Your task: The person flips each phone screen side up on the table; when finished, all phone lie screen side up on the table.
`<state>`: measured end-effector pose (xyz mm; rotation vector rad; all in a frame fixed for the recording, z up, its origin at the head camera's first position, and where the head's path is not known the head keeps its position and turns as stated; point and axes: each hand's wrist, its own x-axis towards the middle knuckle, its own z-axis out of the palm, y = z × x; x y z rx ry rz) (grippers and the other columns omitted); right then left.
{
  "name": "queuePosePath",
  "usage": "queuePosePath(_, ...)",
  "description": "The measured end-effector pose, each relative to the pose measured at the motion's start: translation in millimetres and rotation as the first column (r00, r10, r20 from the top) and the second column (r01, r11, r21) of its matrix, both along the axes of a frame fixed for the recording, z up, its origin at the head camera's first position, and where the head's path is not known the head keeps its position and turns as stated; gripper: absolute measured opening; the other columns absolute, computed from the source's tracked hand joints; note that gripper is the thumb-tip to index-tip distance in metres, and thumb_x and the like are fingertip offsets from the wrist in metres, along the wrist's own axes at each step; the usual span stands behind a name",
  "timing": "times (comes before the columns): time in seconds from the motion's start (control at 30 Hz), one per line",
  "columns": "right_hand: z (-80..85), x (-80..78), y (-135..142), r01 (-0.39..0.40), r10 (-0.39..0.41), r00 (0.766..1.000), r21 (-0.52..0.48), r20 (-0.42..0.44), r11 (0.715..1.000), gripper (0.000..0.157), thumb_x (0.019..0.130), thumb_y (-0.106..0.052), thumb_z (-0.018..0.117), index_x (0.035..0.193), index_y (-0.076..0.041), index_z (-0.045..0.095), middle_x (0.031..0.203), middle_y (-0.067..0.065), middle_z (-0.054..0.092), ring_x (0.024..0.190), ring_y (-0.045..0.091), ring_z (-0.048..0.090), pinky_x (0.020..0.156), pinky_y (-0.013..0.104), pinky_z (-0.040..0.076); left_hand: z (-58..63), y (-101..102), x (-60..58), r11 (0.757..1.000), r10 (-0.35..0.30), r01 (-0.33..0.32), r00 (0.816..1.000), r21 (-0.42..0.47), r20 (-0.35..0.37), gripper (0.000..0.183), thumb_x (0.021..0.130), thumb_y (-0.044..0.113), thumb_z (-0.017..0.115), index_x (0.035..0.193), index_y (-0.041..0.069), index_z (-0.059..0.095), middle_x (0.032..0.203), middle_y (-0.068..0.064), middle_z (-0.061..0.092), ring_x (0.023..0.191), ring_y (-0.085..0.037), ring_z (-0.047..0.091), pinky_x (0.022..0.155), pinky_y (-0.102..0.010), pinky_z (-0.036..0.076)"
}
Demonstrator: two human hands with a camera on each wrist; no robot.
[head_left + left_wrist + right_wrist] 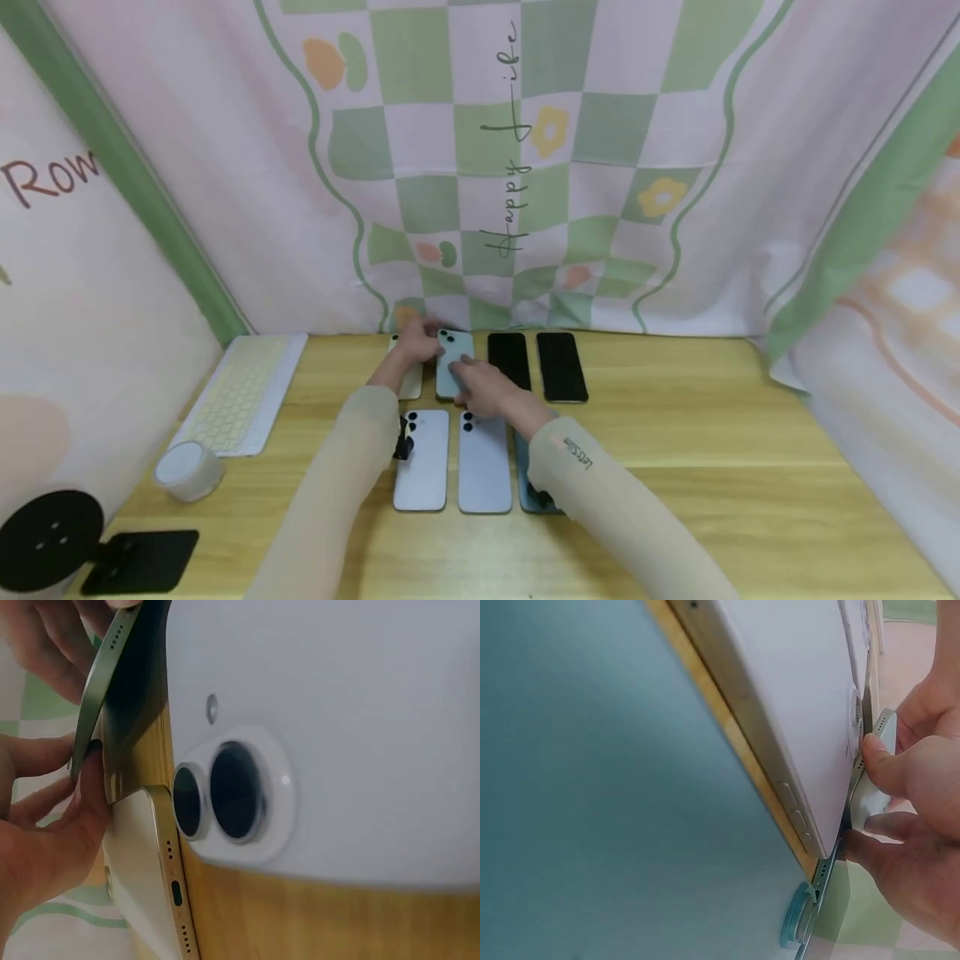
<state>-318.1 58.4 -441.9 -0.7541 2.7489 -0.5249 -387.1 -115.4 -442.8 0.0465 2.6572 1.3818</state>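
Note:
Both hands hold a pale green-blue phone in the back row, its camera side up. My left hand pinches its left edge, as the left wrist view shows, where the phone stands tilted off the table. On its right side, my right hand grips it between thumb and fingers in the right wrist view. A cream phone lies just left of it, partly covered by my left hand. Nearer me lie two white phones, one on the left and one in the middle.
A teal phone sits partly under my right forearm. Two black-screened phones lie at back right. On the left are a keyboard, a round white jar and a black stand. A checked curtain hangs behind the wooden table.

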Motion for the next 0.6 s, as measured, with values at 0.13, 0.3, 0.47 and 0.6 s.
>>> queuePosePath(0.13, 1.9, 2.3, 1, 0.013, -0.013, 1.0, -0.003, 0.011, 1.0, 0.059, 0.104, -0.02, 0.064, 0.157, -0.007, 0.043, 0.167, 0.022, 0.036, 0.153, 0.039, 0.041, 0.126, 0.05, 0.038, 0.7, 0, -1.6, 1.0, 0.003, -0.003, 0.999, 0.003, 0.038, 0.057, 0.087, 0.001, 0.069, 0.143, -0.001, 0.058, 0.144, -0.024, 0.061, 0.136, -0.037, 0.057, 0.115, -0.046, 0.049)
queuePosePath(0.3, 4.7, 5.9, 0, 0.03, -0.03, 0.999, -0.009, 0.024, 1.0, 0.059, 0.104, -0.022, 0.063, 0.157, -0.007, 0.042, 0.168, 0.023, 0.034, 0.154, 0.04, 0.039, 0.126, 0.052, 0.036, -0.2, 2, -5.0, 0.998, 0.01, -0.008, 1.0, -0.061, 0.027, 0.052, 0.088, 0.007, 0.071, 0.139, 0.0, 0.062, 0.141, -0.022, 0.064, 0.133, -0.036, 0.059, 0.113, -0.044, 0.051)
queuePosePath(0.47, 5.2, 6.1, 2, 0.017, -0.017, 0.999, -0.015, 0.037, 1.0, 0.061, 0.104, -0.025, 0.063, 0.158, -0.008, 0.041, 0.169, 0.022, 0.033, 0.156, 0.039, 0.036, 0.127, 0.053, 0.036, 3.3, 3, -5.2, 0.996, 0.015, -0.011, 0.999, -0.085, 0.052, 0.05, 0.088, 0.004, 0.071, 0.137, 0.0, 0.063, 0.141, -0.021, 0.064, 0.125, -0.035, 0.064, 0.098, -0.04, 0.059)
queuePosePath(0.6, 6.3, 3.4, 8, -0.008, 0.01, 1.0, -0.045, 0.027, 0.999, 0.061, 0.104, -0.026, 0.064, 0.157, -0.006, 0.043, 0.165, 0.02, 0.041, 0.153, 0.036, 0.041, 0.125, 0.051, 0.039, 11.2, 4, -3.8, 0.998, 0.019, -0.014, 0.996, -0.059, 0.09, 0.048, 0.087, -0.001, 0.07, 0.134, -0.003, 0.064, 0.137, -0.024, 0.063, 0.101, -0.031, 0.068, 0.069, -0.031, 0.062)
